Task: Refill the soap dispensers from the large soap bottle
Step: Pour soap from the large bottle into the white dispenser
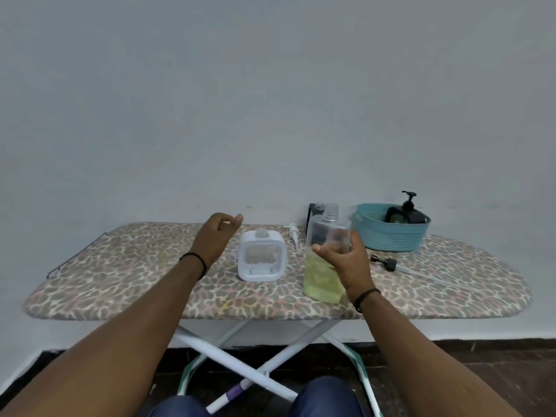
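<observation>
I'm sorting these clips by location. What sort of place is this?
Probably a room at home, not a workshop: the work surface is a fabric-covered ironing board on folding legs, set against a bare painted wall, with dark tiled floor below.

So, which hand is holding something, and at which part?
The right hand holds the clear soap bottle around its middle; the left hand holds nothing.

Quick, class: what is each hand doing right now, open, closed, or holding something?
Left hand: loosely curled, holding nothing, raised above the ironing board.
Right hand: closed around the clear bottle with yellow-green soap, cap off.
</observation>
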